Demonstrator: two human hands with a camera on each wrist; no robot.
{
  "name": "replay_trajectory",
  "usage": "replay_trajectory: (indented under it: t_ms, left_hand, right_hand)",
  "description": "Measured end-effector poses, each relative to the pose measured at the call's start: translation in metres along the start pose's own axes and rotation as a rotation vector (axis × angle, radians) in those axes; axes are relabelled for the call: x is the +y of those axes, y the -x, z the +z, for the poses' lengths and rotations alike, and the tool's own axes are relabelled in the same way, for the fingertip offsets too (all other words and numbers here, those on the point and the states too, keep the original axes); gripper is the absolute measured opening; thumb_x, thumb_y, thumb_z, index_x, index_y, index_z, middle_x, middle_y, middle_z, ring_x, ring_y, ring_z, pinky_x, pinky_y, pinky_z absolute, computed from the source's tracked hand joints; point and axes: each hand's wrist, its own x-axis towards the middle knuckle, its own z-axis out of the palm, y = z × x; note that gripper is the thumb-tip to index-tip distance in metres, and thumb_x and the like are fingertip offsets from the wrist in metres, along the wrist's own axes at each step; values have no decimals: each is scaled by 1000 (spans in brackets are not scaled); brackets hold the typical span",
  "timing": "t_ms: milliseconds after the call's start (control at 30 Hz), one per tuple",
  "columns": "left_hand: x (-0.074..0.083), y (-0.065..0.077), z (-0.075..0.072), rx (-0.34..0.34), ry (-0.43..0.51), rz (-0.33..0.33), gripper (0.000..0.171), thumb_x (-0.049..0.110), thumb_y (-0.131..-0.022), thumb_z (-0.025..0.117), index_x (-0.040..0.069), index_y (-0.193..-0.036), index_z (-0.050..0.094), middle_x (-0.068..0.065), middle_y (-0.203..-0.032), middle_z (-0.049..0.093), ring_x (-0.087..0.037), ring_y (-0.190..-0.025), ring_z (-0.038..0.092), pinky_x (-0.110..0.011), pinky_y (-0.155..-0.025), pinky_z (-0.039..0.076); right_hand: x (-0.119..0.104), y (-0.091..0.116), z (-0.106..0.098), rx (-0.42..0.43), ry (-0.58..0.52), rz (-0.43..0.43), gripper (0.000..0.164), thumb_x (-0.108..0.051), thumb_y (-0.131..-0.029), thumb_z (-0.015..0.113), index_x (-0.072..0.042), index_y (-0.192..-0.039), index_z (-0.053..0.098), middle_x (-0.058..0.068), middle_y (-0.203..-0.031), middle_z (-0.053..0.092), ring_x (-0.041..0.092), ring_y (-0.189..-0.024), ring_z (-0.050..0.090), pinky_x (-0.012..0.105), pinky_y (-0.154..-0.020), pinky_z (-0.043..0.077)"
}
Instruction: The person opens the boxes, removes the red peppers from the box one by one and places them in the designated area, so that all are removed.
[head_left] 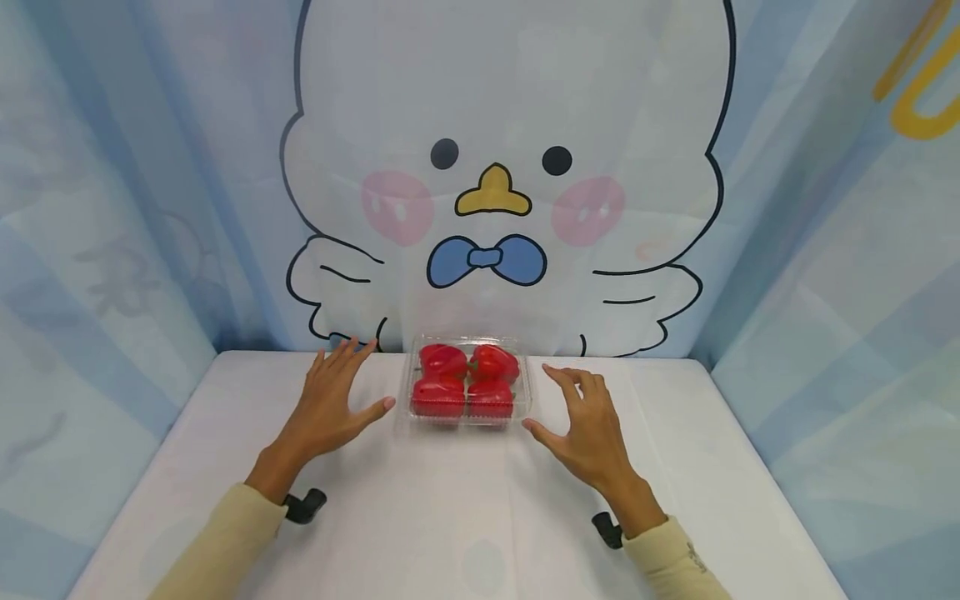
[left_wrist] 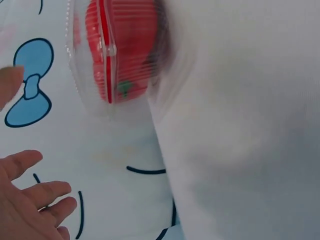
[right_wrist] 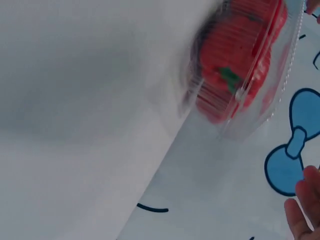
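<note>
A clear plastic clamshell box stands at the far side of the table with its lid down. Through its walls show several red bell peppers in two rows; a green stem shows in both wrist views. To the left of the box my left hand is held with fingers spread and thumb pointing toward it, apart from the plastic. On the other side hovers my right hand, fingers loosely bent and thumb close to the box's near right corner. Neither hand holds anything.
The white-covered table meets a back curtain printed with a cartoon bird wearing a blue bow tie. Blue-and-white curtains hang along the left and right sides. A small black device sits at the left wrist, another at the right.
</note>
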Motion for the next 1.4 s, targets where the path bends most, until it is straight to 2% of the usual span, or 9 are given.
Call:
replay_trajectory:
  t_ms: [100,267,367,500,667,833,1000,1200,1400]
  left_hand:
    - [0,-2,6,-1,129,-47,82,40,-96,75,14,-165,38,-22,-170,37,-49,-159,28,-77,-127,16]
    - [0,-5,16,-24,351,-156,69,32,-102,71,18,-163,43,-20,-167,43,-50,-156,35,-78,-119,31]
    - [-3,-8,24,-26,514,-187,60,25,-105,68,14,-160,47,-19,-165,48,-44,-154,43,-70,-121,37]
    - [-7,-14,37,-48,723,-232,53,16,-108,62,9,-158,48,-17,-163,51,-38,-153,47,-57,-125,38]
    - [-10,-19,50,-102,884,-303,54,15,-110,57,11,-162,43,-15,-166,48,-34,-154,48,-47,-123,40]
    - [-14,-20,63,-132,987,-347,54,13,-110,57,13,-162,43,-11,-165,50,-30,-153,49,-45,-126,37]
    - [-17,-21,70,-134,1051,-358,54,9,-109,58,14,-161,45,-9,-163,53,-28,-153,49,-46,-127,36]
    - [-15,-20,71,-139,1052,-374,55,8,-108,58,15,-161,46,-9,-162,52,-29,-153,49,-45,-126,37]
    - [-15,-19,71,-134,1047,-398,54,9,-108,60,15,-160,48,-8,-161,54,-28,-153,49,-47,-127,37]
  right_hand:
    - [-12,2,7,32,-25,-33,82,-36,-73,99,-14,-144,65,10,-123,65,25,-114,58,45,-89,60]
    - [-27,3,21,68,-61,-92,69,-29,-70,101,-13,-130,72,7,-114,67,21,-106,59,40,-85,59]
    - [-33,3,30,73,-69,-124,61,-28,-71,101,-12,-123,75,5,-109,68,20,-102,59,37,-82,57]
    - [-38,4,44,67,-73,-144,51,-26,-72,101,-12,-115,78,2,-104,67,17,-95,58,33,-77,53]
    - [-42,2,60,54,-76,-147,38,-25,-75,99,-16,-108,81,1,-103,67,16,-95,58,32,-76,50]
    - [-46,0,70,21,-47,-137,28,-23,-78,97,-18,-102,83,1,-102,67,17,-97,60,31,-76,49]
    - [-52,-3,72,22,-14,-136,24,-19,-76,98,-16,-96,83,2,-99,67,18,-95,59,31,-74,46]
    - [-55,-6,73,29,16,-145,15,-17,-80,94,-14,-90,83,2,-94,64,18,-92,57,31,-71,43]
    - [-53,-10,78,67,38,-186,15,-16,-78,95,-15,-86,82,1,-90,62,17,-86,54,30,-69,41]
